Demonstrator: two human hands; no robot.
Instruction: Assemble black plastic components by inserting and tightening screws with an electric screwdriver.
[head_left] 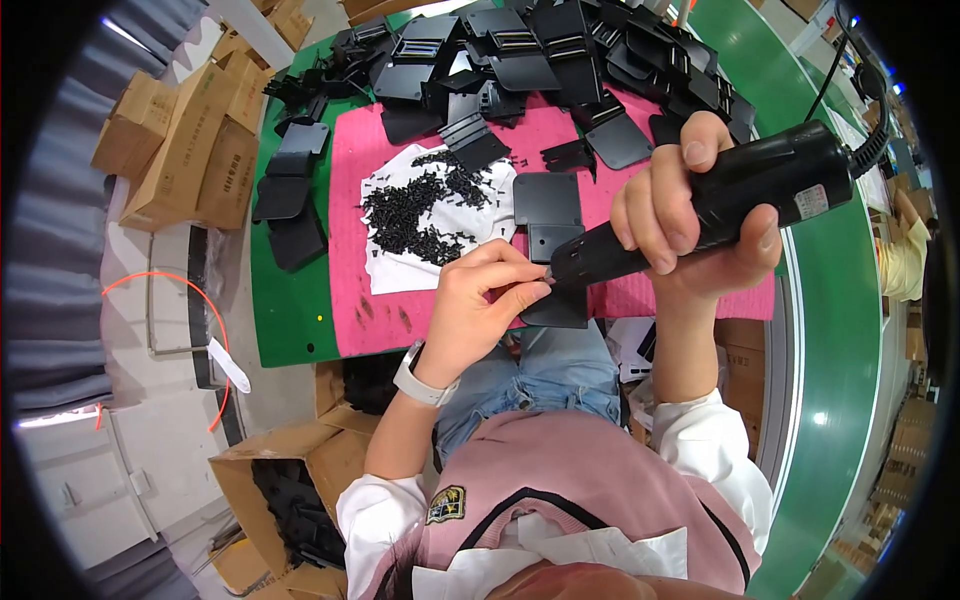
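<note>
In my right hand is a black electric screwdriver, fingers wrapped round its body. It tilts so that its tip end points down and left, and a cable leaves its back end. My left hand has thumb and forefinger pinched together right at that tip; what lies between them is too small to make out. Beneath the tip lies a flat black hinged plate part, partly covered by the tool and fingers. Left of it, a heap of small black screws is spread over a white cloth.
A pink mat covers part of the green table. Many black plate parts pile up along its far side, with more plates at the left. An open carton of black parts stands at lower left; stacked cartons stand beyond.
</note>
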